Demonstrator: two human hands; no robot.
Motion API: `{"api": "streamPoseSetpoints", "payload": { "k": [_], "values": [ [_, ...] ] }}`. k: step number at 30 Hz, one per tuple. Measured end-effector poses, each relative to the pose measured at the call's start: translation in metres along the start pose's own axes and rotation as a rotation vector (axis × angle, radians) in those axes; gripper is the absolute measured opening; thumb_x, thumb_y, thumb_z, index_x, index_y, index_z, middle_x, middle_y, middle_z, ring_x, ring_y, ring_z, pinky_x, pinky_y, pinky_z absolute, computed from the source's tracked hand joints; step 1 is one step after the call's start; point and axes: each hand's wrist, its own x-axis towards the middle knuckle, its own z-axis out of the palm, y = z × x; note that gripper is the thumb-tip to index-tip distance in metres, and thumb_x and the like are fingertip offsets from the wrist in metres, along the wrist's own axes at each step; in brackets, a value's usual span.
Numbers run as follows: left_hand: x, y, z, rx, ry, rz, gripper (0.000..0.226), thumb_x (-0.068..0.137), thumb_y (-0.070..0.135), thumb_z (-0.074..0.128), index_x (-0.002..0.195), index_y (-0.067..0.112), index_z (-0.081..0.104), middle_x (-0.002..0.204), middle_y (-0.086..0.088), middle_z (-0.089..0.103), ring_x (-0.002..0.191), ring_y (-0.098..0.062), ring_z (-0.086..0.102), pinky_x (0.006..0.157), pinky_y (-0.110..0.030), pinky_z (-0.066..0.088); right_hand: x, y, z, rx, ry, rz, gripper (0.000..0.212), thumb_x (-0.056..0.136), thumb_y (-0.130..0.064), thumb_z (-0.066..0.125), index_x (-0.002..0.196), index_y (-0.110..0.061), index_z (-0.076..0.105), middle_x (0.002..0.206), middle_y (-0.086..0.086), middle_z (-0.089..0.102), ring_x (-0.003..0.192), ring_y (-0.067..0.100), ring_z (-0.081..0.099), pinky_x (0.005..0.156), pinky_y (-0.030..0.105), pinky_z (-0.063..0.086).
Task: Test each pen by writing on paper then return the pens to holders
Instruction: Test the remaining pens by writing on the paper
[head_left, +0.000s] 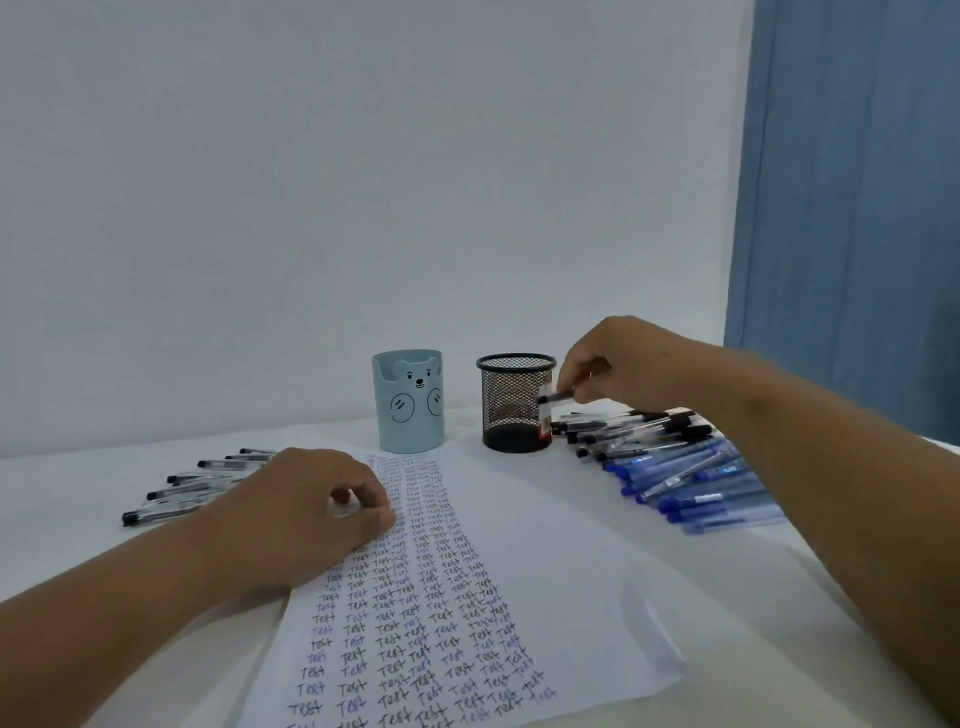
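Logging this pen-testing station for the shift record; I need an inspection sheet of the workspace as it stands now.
Surface: white table, flat.
Job's things: paper filled with columns of "Test"; blue bear holder and black mesh holder upright; black pens at left; black and blue pens at right.
Clutter: nothing seen.
Grippers: left hand rests on the paper, fingers curled round a small pale object; right hand pinches a black-capped pen beside the mesh holder.
Cables: nothing seen.
Surroundings: pale wall, blue curtain.
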Motion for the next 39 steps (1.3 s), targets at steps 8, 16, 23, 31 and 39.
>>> {"api": "streamPoseSetpoints", "payload": {
  "k": [8,16,23,31,39],
  "values": [
    [0.003,-0.001,0.001,0.006,0.001,0.029,0.012,0.088,0.051,0.066,0.089,0.041,0.072,0.1,0.045,0.058,0.096,0.02,0.051,0.083,-0.012,0.045,0.0,0.045,0.007,-0.044,-0.06,0.144,0.023,0.094,-0.01,0.067,0.103,-0.028,0.079,0.09,-0.015,0.07,0.078,-0.004,0.062,0.063,0.007,0.042],
    [0.002,0.0,0.001,-0.011,0.003,0.049,0.01,0.089,0.048,0.068,0.088,0.039,0.072,0.1,0.044,0.058,0.096,0.018,0.052,0.081,-0.011,0.044,0.001,0.05,0.014,-0.059,-0.032,0.138,0.019,0.095,-0.013,0.067,0.107,-0.023,0.078,0.101,-0.008,0.073,0.086,-0.005,0.063,0.073,0.014,0.046],
    [0.002,-0.004,-0.011,-0.121,0.155,0.023,0.007,0.091,0.035,0.069,0.088,0.038,0.075,0.088,0.036,0.067,0.088,0.014,0.06,0.072,-0.008,0.042,-0.005,-0.034,0.025,0.011,0.221,-0.169,0.017,0.094,-0.017,0.063,0.1,-0.021,0.079,0.082,-0.023,0.065,0.075,-0.005,0.059,0.073,0.012,0.043],
    [0.001,-0.061,-0.036,0.025,0.191,-0.165,0.016,0.085,0.019,0.078,0.086,0.035,0.073,0.097,0.017,0.068,0.089,0.002,0.058,0.068,-0.004,0.035,-0.019,-0.117,0.088,-0.007,-0.062,-0.48,0.023,0.1,-0.031,0.057,0.117,-0.026,0.071,0.109,-0.016,0.067,0.082,-0.009,0.05,0.084,0.019,0.044],
    [-0.004,-0.081,-0.04,0.125,0.093,-0.221,0.011,0.086,0.019,0.074,0.088,0.03,0.074,0.091,0.018,0.062,0.076,0.005,0.055,0.062,0.002,0.035,-0.018,-0.108,0.097,0.028,-0.049,-0.517,0.02,0.098,-0.034,0.06,0.112,-0.029,0.073,0.103,-0.019,0.068,0.093,0.002,0.062,0.086,0.029,0.052]
  ]
}}
